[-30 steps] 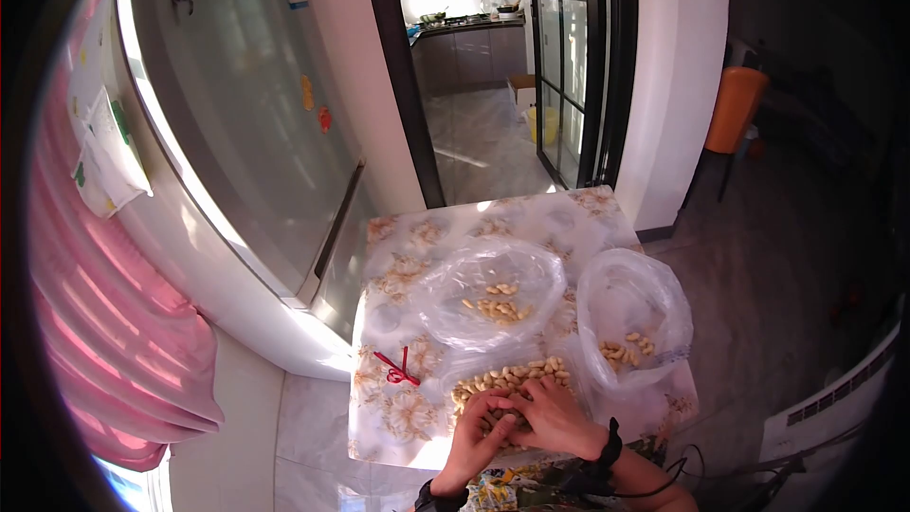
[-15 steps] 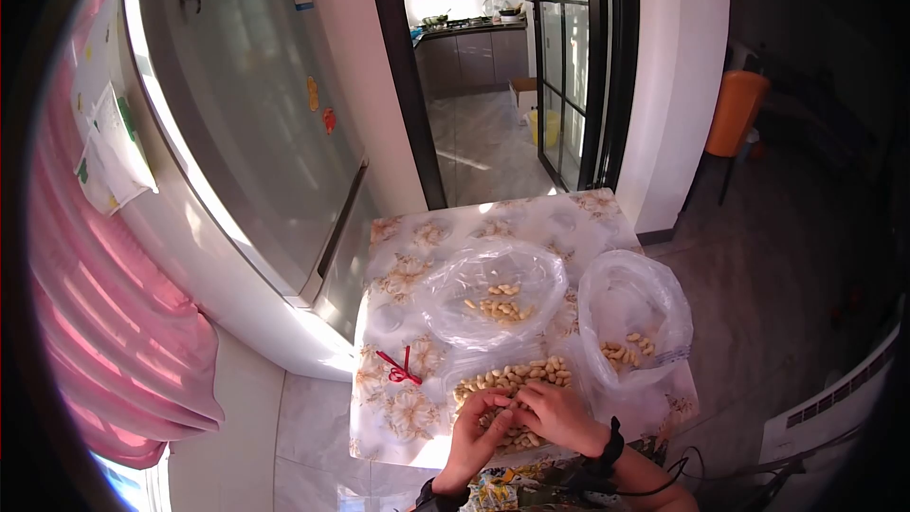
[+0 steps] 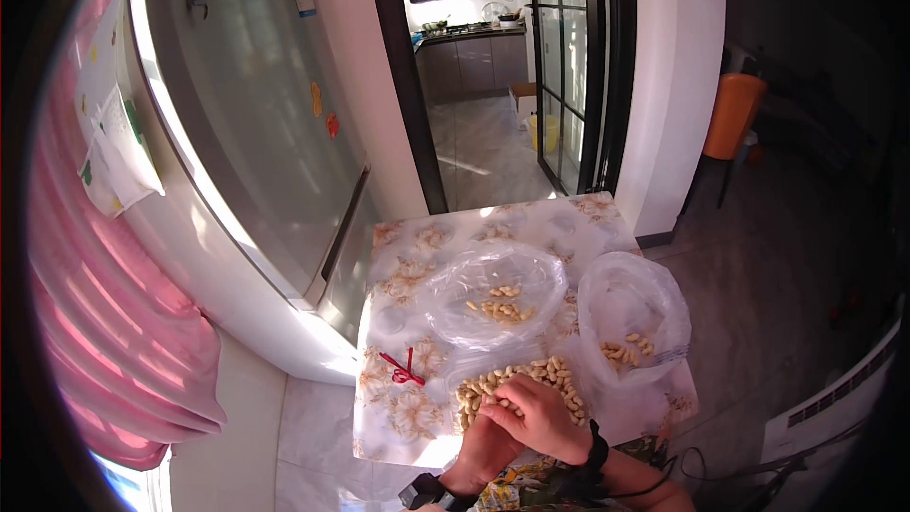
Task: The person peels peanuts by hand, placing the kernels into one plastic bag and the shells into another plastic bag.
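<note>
Peanuts in their shells [image 3: 564,374] fill a clear plastic tray [image 3: 451,389] at the near side of the table. Just above them, my left hand [image 3: 486,448] is closed, its fingertips mostly covered by my right hand. My right hand [image 3: 545,420] lies across it from the right, fingers curled and touching the left. Whatever sits between the fingers is hidden. Beyond the tray, an open clear plastic bag [image 3: 445,299] holds a small heap of peanuts [image 3: 504,309]. To the right, a second plastic bag [image 3: 621,299] contains several more peanuts [image 3: 626,353].
A red tie [image 3: 403,368] lies on the flowered tablecloth [image 3: 398,417], left of the tray. The fridge [image 3: 275,133] stands close at the left, beside a pink curtain [image 3: 123,341]. An orange chair [image 3: 735,114] is at the right. A cable [image 3: 687,460] hangs near my right forearm.
My hands have gone from pinching side by side to overlapping, the right over the left's fingertips. The left wrist has turned and dropped slightly. Bags and tray stay put.
</note>
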`<act>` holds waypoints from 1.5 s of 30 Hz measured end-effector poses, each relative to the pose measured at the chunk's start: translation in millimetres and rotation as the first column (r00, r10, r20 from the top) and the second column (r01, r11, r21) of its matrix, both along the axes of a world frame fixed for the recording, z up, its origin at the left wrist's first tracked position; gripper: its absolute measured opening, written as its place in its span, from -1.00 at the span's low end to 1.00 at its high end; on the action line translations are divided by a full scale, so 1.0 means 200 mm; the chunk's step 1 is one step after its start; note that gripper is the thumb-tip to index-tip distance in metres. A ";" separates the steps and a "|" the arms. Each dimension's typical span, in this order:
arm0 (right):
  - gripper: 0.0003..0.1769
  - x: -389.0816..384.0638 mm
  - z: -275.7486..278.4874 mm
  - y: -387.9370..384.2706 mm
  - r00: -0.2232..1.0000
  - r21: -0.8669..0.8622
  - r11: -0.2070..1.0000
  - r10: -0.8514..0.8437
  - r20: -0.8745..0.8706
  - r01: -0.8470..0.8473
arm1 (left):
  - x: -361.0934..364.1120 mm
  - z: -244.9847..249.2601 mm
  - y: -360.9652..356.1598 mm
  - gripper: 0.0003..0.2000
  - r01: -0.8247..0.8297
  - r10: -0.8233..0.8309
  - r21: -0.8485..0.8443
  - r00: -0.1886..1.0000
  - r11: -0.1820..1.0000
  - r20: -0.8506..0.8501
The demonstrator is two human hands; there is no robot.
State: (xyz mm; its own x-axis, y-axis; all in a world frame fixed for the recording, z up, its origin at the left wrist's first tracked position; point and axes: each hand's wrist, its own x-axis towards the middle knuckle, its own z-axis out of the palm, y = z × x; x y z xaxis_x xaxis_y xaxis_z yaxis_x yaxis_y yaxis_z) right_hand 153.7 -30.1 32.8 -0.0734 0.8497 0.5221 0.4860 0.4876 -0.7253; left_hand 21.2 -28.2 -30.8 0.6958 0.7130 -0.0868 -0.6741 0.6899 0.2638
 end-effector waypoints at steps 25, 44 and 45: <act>-0.80 0.09 -0.08 -0.07 0.988 0.113 0.988 -0.092 -0.125 0.106 | -0.02 0.05 0.00 -0.76 -0.263 0.215 -0.129 0.928 0.956 -0.304; -0.82 0.16 -0.16 -0.08 0.998 -0.040 0.999 -0.030 -0.053 0.028 | -0.07 0.09 0.03 -0.79 0.252 0.620 0.693 0.317 0.675 -0.718; -0.82 0.16 -0.16 -0.08 0.998 -0.042 0.999 -0.028 -0.055 0.026 | -0.07 0.09 0.04 -0.80 0.270 0.628 0.699 0.309 0.662 -0.714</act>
State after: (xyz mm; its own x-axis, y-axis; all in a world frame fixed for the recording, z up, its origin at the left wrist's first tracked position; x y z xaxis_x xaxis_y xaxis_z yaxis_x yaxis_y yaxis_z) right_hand 186.0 -46.4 0.1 -0.0219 0.8720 0.4889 0.4574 0.4436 -0.7707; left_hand 7.1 -20.9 -12.5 0.3283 0.9446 -0.0012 0.2191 -0.0749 0.9728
